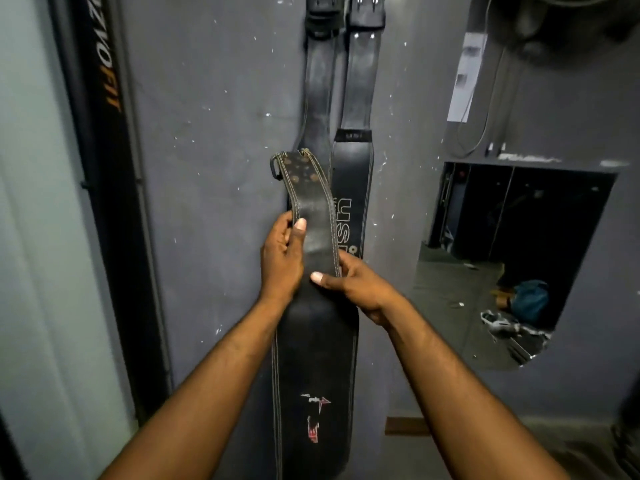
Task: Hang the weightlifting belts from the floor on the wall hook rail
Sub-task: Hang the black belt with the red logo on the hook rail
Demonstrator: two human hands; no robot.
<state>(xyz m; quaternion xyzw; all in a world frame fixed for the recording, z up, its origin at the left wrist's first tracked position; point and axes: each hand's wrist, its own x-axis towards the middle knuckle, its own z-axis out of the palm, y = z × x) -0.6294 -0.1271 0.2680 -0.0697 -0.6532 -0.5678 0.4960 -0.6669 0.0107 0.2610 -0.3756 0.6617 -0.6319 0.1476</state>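
I hold a black leather weightlifting belt (317, 358) with pale stitching and a red logo upright in front of the grey wall (214, 168). My left hand (282, 258) grips its narrow strap from the left, thumb on the front. My right hand (353, 289) grips the strap just below, from the right. The strap's buckle end (294, 164) points up. Behind it two black belts hang on the wall by their buckles: a worn one (320, 84) on the left and one with white lettering (355, 174) on the right. The hook rail itself is cut off by the top edge.
A dark vertical banner (104, 140) with orange letters stands at the left beside a pale panel. A mirror (502, 258) on the right wall reflects a floor with a blue bag and clutter. Cables (485, 98) hang above the mirror.
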